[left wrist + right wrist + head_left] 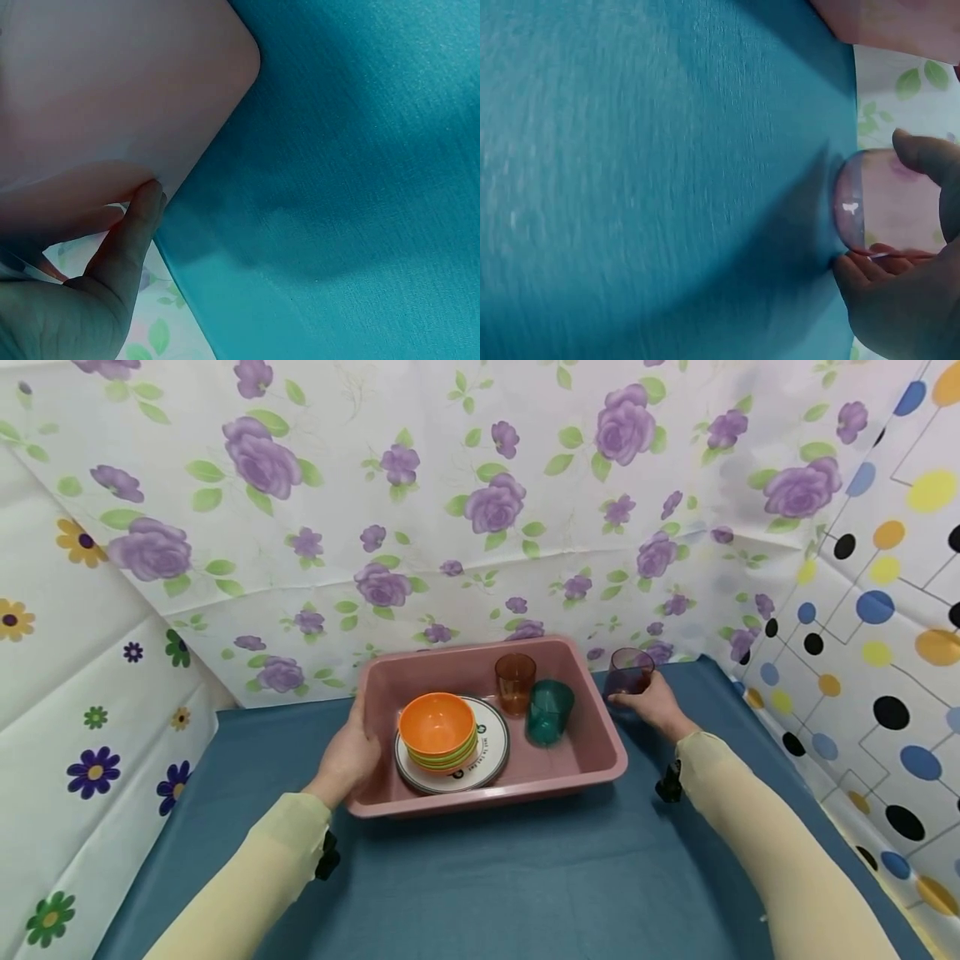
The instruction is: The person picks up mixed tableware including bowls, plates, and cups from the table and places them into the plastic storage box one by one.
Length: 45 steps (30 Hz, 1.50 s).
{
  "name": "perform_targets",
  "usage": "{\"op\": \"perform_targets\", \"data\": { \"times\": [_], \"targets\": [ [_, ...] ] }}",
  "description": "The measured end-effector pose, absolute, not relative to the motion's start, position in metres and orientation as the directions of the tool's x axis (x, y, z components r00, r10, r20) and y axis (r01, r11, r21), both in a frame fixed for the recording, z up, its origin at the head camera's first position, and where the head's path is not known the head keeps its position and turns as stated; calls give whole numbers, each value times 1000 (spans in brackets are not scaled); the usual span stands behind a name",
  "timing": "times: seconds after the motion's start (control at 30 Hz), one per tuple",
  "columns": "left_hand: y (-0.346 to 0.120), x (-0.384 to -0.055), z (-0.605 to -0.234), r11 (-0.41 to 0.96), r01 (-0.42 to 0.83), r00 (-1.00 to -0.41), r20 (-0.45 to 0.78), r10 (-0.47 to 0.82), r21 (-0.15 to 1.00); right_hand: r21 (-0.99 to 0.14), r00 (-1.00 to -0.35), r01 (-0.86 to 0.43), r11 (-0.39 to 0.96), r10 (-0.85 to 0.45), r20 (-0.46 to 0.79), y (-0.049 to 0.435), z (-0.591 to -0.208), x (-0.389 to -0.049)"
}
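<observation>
A pink plastic basin (540, 775) stands on the blue tabletop. My left hand (351, 756) grips its left side at the rim; the left wrist view shows fingers against the pink wall (112, 90). Inside, a stack of bowls (437, 727), orange on top with green below, sits on white plates (493, 743) with a dark rim line. An amber cup (515, 681) and a tilted teal cup (550, 710) are at the basin's right. Outside the right wall, my right hand (654, 703) holds a clear purple cup (628, 667), thumb and fingers around it.
Behind the basin rises a wall covering with purple roses (495, 503). A dotted sheet (877, 610) borders the right, and a flowered sheet (93, 772) the left. The blue tabletop (510, 877) extends in front of the basin.
</observation>
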State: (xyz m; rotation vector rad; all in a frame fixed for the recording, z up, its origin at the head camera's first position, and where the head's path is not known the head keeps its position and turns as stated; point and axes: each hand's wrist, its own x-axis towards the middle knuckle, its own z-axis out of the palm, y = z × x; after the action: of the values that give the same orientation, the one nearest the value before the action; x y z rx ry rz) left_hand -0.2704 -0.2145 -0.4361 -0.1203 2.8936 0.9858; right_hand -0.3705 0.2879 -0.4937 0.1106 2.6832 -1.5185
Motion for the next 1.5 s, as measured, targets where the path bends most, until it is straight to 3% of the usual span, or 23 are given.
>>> {"op": "perform_targets", "data": {
  "times": [0.47, 1.2, 1.5],
  "targets": [
    [-211, -270, -435, 784, -94, -994, -97, -44, 614, -860, -993, 102, 500, 107, -55, 290, -492, -364],
    [-213, -267, -435, 775, -97, -994, -100, -43, 624, -868, -987, -10, 496, 133, 87, 278, -438, -332],
    [-214, -266, -435, 770, -82, -995, -93, -30, 633, -865, -992, -69, 497, 56, 112, 266, -417, -318]
  ]
}}
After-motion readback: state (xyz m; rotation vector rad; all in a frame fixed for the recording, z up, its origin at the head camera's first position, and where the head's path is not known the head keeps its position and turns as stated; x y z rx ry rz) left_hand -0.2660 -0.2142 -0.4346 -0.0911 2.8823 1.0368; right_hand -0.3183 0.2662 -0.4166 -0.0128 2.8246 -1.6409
